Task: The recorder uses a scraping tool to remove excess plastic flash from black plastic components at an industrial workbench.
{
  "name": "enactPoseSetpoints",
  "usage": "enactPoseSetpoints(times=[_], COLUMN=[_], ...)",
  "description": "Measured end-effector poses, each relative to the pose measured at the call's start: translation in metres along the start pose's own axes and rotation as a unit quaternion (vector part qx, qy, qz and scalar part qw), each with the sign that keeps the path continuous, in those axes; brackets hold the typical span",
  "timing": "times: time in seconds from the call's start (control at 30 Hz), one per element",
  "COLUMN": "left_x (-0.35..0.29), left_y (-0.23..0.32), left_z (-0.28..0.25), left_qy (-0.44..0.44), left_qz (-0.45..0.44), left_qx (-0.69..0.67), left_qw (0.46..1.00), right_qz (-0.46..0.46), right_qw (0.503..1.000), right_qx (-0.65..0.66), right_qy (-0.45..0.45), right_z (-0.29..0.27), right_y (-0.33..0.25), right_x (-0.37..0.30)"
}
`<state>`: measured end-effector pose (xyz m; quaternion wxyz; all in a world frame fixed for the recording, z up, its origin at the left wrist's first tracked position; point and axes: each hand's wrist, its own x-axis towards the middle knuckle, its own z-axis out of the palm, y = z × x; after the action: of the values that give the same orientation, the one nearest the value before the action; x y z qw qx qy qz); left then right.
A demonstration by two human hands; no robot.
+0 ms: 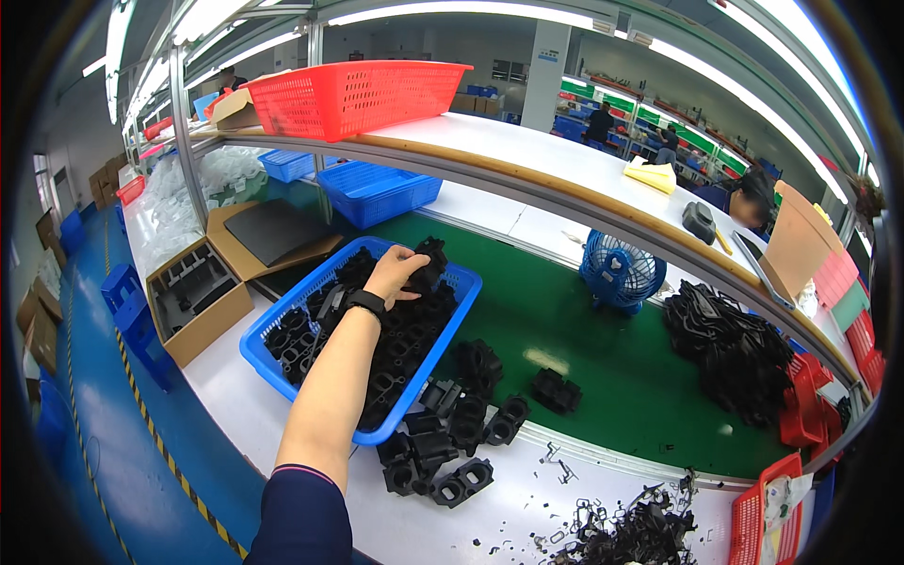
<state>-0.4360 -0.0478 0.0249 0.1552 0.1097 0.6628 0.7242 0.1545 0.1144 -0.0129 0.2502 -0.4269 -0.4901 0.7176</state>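
Observation:
My left hand (393, 274), with a dark band on the wrist, reaches over a blue plastic basket (256, 356). Its fingers are closed on a black plastic part (432, 261) near the basket's far right corner. Under the hand and forearm, many similar black parts (395, 350) with rounded openings fill the basket. More black double-ring housings (463, 482) lie in a loose group beside the basket, on the white tabletop and the green mat. My right hand is out of view.
An open cardboard box (209, 325) stands left of the basket. A blue fan (621, 270) and a pile of black parts (730, 348) sit on the green mat (603, 395). Black scraps (631, 532) lie at the front. Above runs a shelf with a red basket (358, 102).

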Motion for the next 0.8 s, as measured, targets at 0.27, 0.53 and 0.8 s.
enactPoseSetpoints(times=[0.27, 0.53, 0.8], left_x=[0.011, 0.031, 0.017], left_y=[-0.025, -0.051, -0.032], left_z=[0.005, 0.006, 0.017], left_qy=[-0.033, 0.028, 0.077], left_qz=[-0.001, 0.195, 0.137], left_qx=[0.164, 0.367, 0.292], left_qw=[0.986, 0.909, 0.944], right_qz=[-0.002, -0.005, -0.001], right_qw=[1.000, 1.000, 1.000], right_qx=[-0.002, -0.008, -0.010], right_qy=[-0.004, -0.012, -0.004], right_z=[-0.004, -0.004, -0.003], right_y=[0.004, 0.002, 0.002], right_x=[0.001, -0.004, -0.006])
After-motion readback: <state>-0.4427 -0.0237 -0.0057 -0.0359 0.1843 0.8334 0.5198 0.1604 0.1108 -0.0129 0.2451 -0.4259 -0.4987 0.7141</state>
